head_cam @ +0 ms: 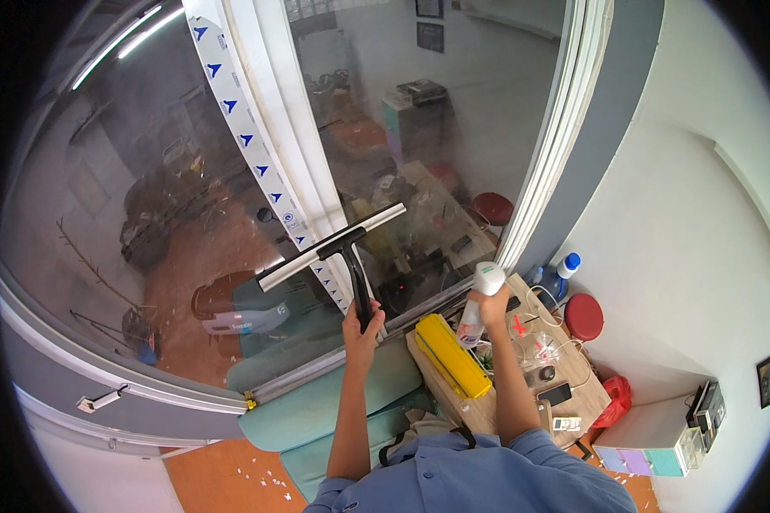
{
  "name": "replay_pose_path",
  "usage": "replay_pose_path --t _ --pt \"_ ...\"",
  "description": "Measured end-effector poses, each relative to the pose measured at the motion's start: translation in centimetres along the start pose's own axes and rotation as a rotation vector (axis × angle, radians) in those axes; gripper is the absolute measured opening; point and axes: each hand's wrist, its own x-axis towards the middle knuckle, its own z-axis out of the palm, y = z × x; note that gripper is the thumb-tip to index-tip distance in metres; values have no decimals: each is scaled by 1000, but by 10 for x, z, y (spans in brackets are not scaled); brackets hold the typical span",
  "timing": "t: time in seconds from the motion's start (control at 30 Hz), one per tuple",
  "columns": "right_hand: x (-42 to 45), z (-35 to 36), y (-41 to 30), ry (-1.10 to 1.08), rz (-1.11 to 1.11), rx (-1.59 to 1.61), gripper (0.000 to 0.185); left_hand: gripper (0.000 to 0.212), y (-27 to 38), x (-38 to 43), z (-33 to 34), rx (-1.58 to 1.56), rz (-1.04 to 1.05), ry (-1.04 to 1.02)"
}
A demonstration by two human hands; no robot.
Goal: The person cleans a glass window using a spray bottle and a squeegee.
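Note:
My left hand [361, 327] grips the black handle of a window squeegee [333, 247], whose long blade slants up to the right in front of the white window frame [321, 167]. Whether the blade touches the glass I cannot tell. A white spray bottle [471, 320] is in my right hand [493, 306], held upright with a slight tilt, its head at the top. Behind both tools stands the window glass [436, 128], with reflections and hazy patches on it. A yellow case [452, 356] lies on the table just left of the bottle.
The wooden table [590, 397] holds a phone [555, 394], cables and small items. A teal padded seat [333, 410] lies below the window. Right of the table are a red stool [583, 317], a blue water bottle [555, 282], a red plastic bag [616, 401] and a drawer cabinet [641, 436].

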Motion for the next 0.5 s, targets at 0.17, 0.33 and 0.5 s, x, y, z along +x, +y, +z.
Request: replay_pose_path --t 0.17,0.33,0.5 --pt "30 -25 -12 -7 -46 79 33 14 6 3 6 -31 8 -1" --pt "30 -23 -25 36 -93 108 35 13 8 8 12 -29 8 -21" --pt "31 -21 23 -18 87 294 30 13 11 16 26 -8 13 -60"
